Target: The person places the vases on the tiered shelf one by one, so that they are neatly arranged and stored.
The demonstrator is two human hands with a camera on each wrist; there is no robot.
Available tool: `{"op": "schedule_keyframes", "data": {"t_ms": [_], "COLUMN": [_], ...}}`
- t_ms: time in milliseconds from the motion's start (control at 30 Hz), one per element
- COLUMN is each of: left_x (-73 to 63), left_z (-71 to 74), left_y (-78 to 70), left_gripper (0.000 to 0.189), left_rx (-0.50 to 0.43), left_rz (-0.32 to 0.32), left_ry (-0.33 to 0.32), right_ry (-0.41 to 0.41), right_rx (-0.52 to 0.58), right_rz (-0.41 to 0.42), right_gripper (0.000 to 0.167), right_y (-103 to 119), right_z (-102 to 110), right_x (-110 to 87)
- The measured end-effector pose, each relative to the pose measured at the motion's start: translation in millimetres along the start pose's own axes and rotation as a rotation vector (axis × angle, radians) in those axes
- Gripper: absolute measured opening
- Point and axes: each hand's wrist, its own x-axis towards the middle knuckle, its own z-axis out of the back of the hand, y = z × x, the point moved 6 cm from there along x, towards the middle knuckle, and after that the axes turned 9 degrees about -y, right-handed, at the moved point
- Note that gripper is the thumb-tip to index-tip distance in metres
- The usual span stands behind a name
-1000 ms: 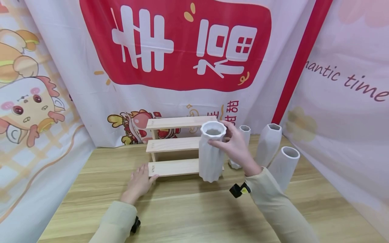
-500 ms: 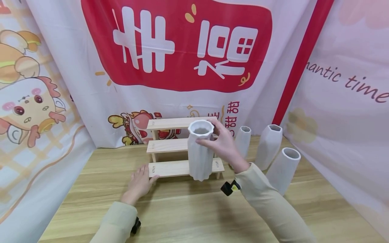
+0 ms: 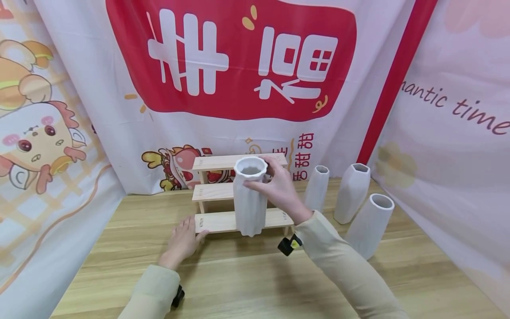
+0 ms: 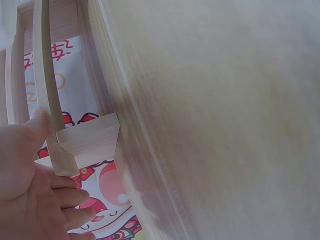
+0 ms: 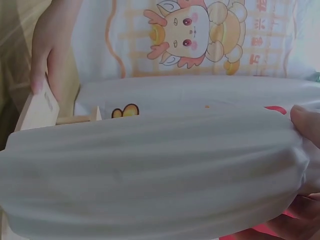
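A white fluted vase (image 3: 250,206) with a scalloped rim is upright in front of the bottom board of a three-tier wooden stand (image 3: 215,221), overlapping it in the head view. My right hand (image 3: 280,188) grips the vase near its neck, thumb at the front and fingers behind. Seen from the right wrist, the vase's ribbed side (image 5: 145,172) fills the lower part. My left hand (image 3: 182,237) holds the left end of the bottom board, and the left wrist view has its thumb and fingers on either side of that board (image 4: 46,75).
Right of the stand are a slim white vase (image 3: 317,190), a faceted white vase (image 3: 351,195) and a smooth round-mouthed vase (image 3: 370,226). They stand on the wood-grain table (image 3: 239,274). A printed cloth (image 3: 231,104) hangs close behind the stand.
My right hand has carried the fluted vase leftward, from the right end of the stand to in front of its middle. The left hand has stayed on the bottom board.
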Motion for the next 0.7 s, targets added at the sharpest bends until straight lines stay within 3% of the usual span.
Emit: {"op": "schedule_keyframes", "data": {"t_ms": [300,700], "left_x": [-0.3,0.9], "left_z": [-1.6,-2.5], "left_y": [1.4,1.2], "left_gripper": [0.075,0.075], "left_rx": [-0.003,0.005], "left_rz": [0.018,0.014], "left_ry": [0.035,0.037], "right_ry": [-0.005,0.01], "right_rx": [0.019,0.006], "right_rz": [-0.052,0.01], "right_gripper": [0.062,0.064], "right_y": [-4,-8], "right_z": [-22,-48], "right_x": [2.4,6.0]}}
